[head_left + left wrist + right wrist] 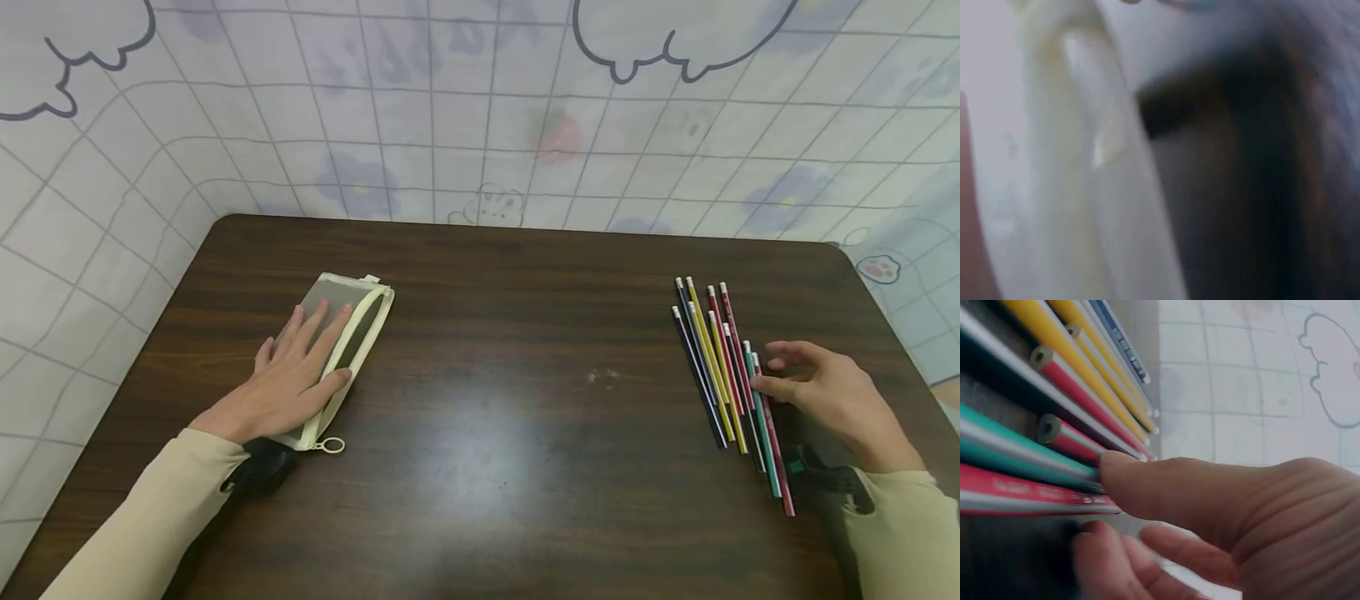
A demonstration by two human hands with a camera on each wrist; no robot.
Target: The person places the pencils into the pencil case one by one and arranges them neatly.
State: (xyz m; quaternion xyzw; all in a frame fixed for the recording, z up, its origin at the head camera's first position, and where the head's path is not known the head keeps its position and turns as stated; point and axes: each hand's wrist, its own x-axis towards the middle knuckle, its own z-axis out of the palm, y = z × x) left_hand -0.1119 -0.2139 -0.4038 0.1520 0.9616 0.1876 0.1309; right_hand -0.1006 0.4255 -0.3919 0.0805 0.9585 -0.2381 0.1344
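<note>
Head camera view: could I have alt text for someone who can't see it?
A person's left hand lies spread on a cream-edged, see-through grey zip pouch, at left on a dark brown wood-grain table. At right, their right hand touches slim, white-tipped, multicoloured pencils.

The left forearm (142, 517), in a cream sleeve, slants forward and inward from the lower left corner to a left hand (296, 375) that lies palm down, its fingers long, nearly straight and slightly spread, its thumb stretched out toward the right. At the lower right, the right forearm (900, 525), sleeved the same, points forward, and the right hand (840, 392) turns inward to the left, thumb (1179, 484) extended nearly straight, fingers (1107, 556) loosely bent, a gap showing between their tips and the thumb's.
</note>
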